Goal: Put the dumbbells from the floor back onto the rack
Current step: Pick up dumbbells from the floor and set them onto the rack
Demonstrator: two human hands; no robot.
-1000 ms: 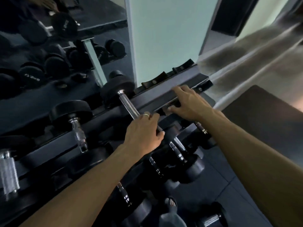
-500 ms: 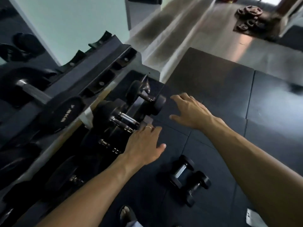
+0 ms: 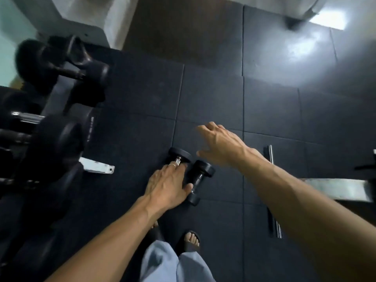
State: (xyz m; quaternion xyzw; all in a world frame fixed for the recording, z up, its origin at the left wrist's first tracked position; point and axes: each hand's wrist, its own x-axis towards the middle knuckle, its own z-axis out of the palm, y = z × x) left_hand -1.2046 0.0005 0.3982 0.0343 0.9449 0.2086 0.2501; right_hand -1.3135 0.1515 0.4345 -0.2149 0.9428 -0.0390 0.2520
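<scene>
Two small black dumbbells lie side by side on the dark rubber floor. The left dumbbell (image 3: 180, 155) is mostly covered by my left hand (image 3: 168, 185), which hovers over its handle with fingers straight; contact cannot be told. The right dumbbell (image 3: 200, 179) lies just right of that hand, its chrome handle partly visible. My right hand (image 3: 218, 146) hangs open above the floor, right of and beyond both dumbbells, holding nothing. The dumbbell rack (image 3: 50, 123) stands along the left edge, loaded with larger black dumbbells.
A white rack foot (image 3: 96, 167) juts onto the floor left of the dumbbells. A chrome bar (image 3: 270, 157) lies on the floor at right, partly hidden by my right forearm. A bench frame (image 3: 335, 189) sits at the right edge. My sandalled feet (image 3: 190, 241) stand below.
My view swung from the rack down to the floor. Both hands left the rack and dropped toward the two small dumbbells, the left now over the left one.
</scene>
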